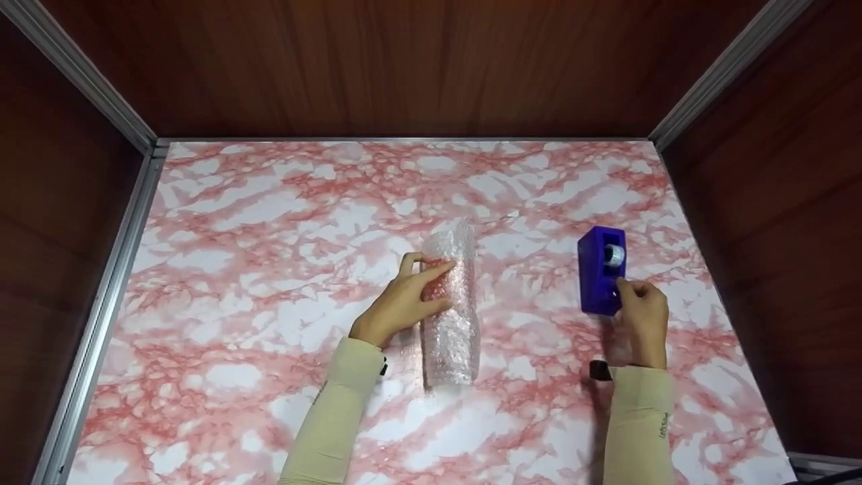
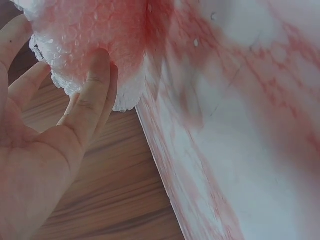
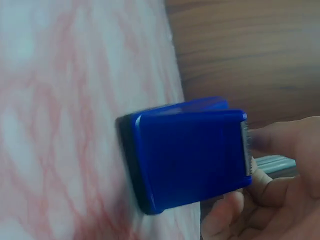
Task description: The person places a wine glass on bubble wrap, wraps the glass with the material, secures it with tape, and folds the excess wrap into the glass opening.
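Observation:
A clear bubble wrap roll [image 1: 452, 343] lies lengthwise on the table, a reddish tint showing through it. Its rounded end fills the upper left of the left wrist view. My left hand [image 1: 404, 296] rests on the roll from the left side, fingers spread and mostly straight. To the right stands a blue tape dispenser [image 1: 594, 273] with a small roll of clear tape [image 1: 614, 256] in it. At its near end my right hand [image 1: 645, 316] has curled fingers and pinches the tape at the serrated cutter [image 3: 246, 150]; the clear strip itself hardly shows.
The table [image 1: 269, 269] has a red and white marbled surface. Dark wood panels [image 1: 404, 67] stand at the back and on both sides, with metal rails [image 1: 101, 296] along the edges. A bare stretch of table lies between the roll and the dispenser.

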